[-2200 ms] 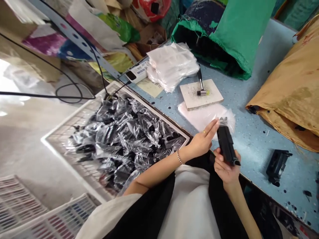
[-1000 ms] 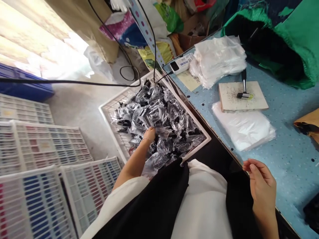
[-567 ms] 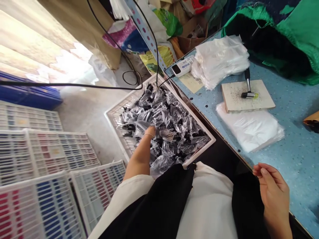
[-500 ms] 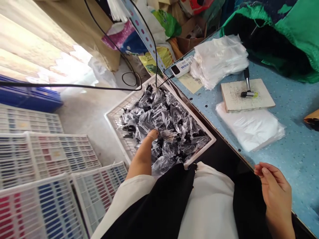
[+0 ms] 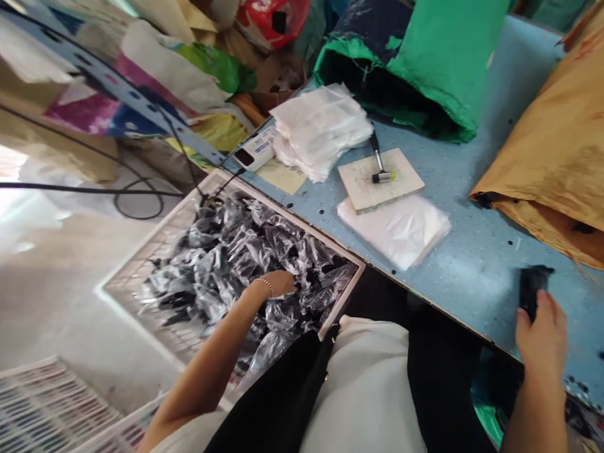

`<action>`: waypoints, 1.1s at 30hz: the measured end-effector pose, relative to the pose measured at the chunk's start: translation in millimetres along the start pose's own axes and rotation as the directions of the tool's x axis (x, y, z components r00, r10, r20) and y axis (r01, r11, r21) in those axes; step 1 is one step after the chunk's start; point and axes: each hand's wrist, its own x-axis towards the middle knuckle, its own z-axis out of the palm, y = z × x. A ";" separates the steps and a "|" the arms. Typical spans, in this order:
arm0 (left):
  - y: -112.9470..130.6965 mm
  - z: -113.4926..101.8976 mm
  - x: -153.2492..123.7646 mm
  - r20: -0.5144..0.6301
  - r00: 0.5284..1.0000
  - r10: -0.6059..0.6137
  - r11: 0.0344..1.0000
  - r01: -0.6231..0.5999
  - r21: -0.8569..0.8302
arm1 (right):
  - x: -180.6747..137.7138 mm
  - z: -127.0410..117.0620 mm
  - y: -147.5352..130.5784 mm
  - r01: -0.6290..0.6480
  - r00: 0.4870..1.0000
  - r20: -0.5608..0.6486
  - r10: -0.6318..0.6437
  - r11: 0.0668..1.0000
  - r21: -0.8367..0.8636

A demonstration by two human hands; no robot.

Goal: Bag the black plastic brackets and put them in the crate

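Since half a second ago, our right hand [image 5: 542, 327] is no longer idling at the tabletop [image 5: 472, 251] edge: we are reaching it onto the black part [image 5: 532, 290], fingers [image 5: 542, 303] laid on its near end, not clearly closed. Our left hand [image 5: 278, 283] is staying down among the bagged parts [image 5: 236, 251] in the white crate [image 5: 141, 251], fingers hidden, so we cannot tell their state. We are judging one piece delivered, another being fetched. That black part's long axis is running away from us, far end pointing up-table.

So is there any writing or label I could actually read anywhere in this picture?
None can be read.
White box at the table edge: printed label, too blurred.
Colourful sacks behind: patterns only, no clear lettering.
Red bag: dark mark, unreadable.
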 end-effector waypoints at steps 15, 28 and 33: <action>260.3 -67.5 35.7 -0.575 0.635 0.516 0.711 -0.692 -0.126 | 5.8 -1.8 -56.9 0.250 0.956 0.185 -0.227 0.961 -0.115; 242.0 -51.8 46.9 -0.711 0.378 0.592 0.524 -0.851 -0.016 | -20.1 0.0 -86.4 -0.561 0.778 0.620 0.100 0.553 0.615; 229.6 -59.7 53.7 -0.754 0.347 0.557 0.548 -0.836 0.020 | -18.5 45.0 -165.5 -0.911 0.411 0.862 -0.295 -0.128 0.391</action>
